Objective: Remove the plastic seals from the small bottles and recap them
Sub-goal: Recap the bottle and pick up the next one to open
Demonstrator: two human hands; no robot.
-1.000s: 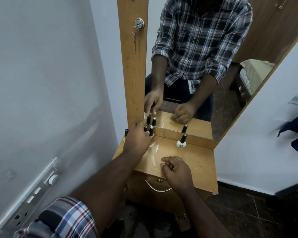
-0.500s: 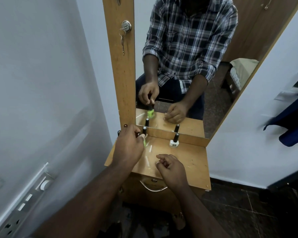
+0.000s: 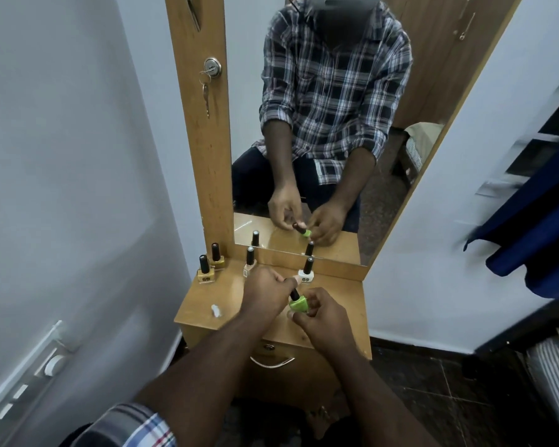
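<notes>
- The green bottle now sits over the front half of the bench, held off the surface between both hands. A second ago it stood in the row at the foot of the mirror; half a second ago the left hand was lifting it away from there.
- Left hand: fingers curled round the bottle's dark cap, gripping it from above and to the left.
- Right hand: a second ago it rested on the bench with fingers loosely curled and nothing in them. It has come up and now pinches the green body of the bottle from the right. The mirror reflection confirms the two-handed hold.
- Judgement: this bottle is in hand and about to be worked. Whether a seal is present on it cannot be told; too small.
- Four bottles remain near the mirror's foot: two gold bottles left of the mirror's edge, a pale bottle just beside the left hand, and a white bottle directly behind the green one.
- A small white scrap lies on the bench, left of the left hand, well forward of the mirror. It may be a removed seal; not certain.
- Judgement: task is at an early to middle stage.
</notes>
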